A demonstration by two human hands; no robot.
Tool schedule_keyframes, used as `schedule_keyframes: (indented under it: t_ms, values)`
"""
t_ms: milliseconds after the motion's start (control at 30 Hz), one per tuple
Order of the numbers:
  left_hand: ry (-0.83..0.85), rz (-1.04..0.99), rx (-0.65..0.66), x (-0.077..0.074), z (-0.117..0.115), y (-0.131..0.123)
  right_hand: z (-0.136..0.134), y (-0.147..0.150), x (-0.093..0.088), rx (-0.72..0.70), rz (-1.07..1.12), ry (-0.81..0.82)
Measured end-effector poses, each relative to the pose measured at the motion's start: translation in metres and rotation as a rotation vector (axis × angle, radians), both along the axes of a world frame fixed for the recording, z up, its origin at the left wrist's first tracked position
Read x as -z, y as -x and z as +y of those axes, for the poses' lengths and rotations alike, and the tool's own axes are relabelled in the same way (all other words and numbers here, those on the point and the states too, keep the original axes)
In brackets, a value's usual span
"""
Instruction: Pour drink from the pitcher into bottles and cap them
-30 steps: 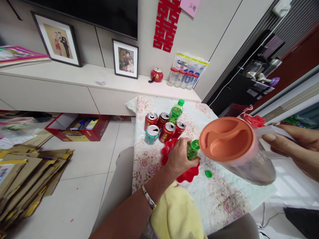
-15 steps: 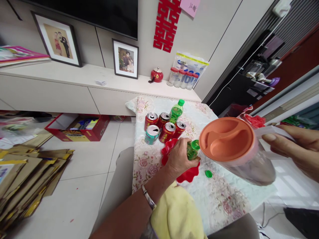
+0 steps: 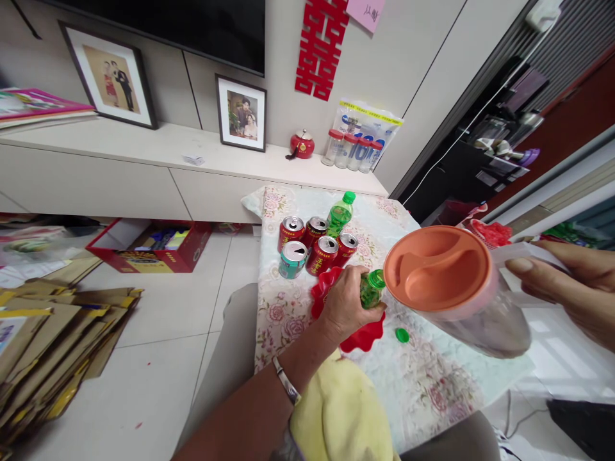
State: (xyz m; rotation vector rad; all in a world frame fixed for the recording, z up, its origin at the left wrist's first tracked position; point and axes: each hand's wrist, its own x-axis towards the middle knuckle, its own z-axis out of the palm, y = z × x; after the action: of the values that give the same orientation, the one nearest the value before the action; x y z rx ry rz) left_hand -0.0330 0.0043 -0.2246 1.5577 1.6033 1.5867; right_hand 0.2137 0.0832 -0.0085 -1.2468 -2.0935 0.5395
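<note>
My left hand (image 3: 346, 301) is wrapped round a green plastic bottle (image 3: 371, 288) with its cap off, above a red scalloped tray (image 3: 366, 338). By its handle, my right hand (image 3: 571, 282) grips a clear pitcher (image 3: 480, 326) with an orange lid (image 3: 437, 269). The pitcher tilts toward the bottle, and its lid edge is close beside the bottle mouth; whether they touch I cannot tell. A loose green cap (image 3: 402, 335) lies on the floral tablecloth (image 3: 283, 314). Beyond my left hand stand several opened red cans (image 3: 323, 256), a teal can (image 3: 293, 260) and a capped green bottle (image 3: 341, 214).
A yellow cloth (image 3: 343, 410) lies at the near table edge, over my lap. Behind the table, a white cabinet (image 3: 192, 186) bears framed photos, a red pot (image 3: 302, 145) and several red-lidded jars (image 3: 332, 148). Flattened cardboard (image 3: 62, 346) and a red box (image 3: 144, 250) are on the floor at left.
</note>
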Motion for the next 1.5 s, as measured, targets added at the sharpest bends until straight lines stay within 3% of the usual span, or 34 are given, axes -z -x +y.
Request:
schedule_keyframes:
  t_ms: [1500]
  values:
    - [0.014,-0.002,0.002,-0.0005,-0.0001,-0.0004,-0.0006,-0.0005,0.0004,0.06,-0.062,-0.021]
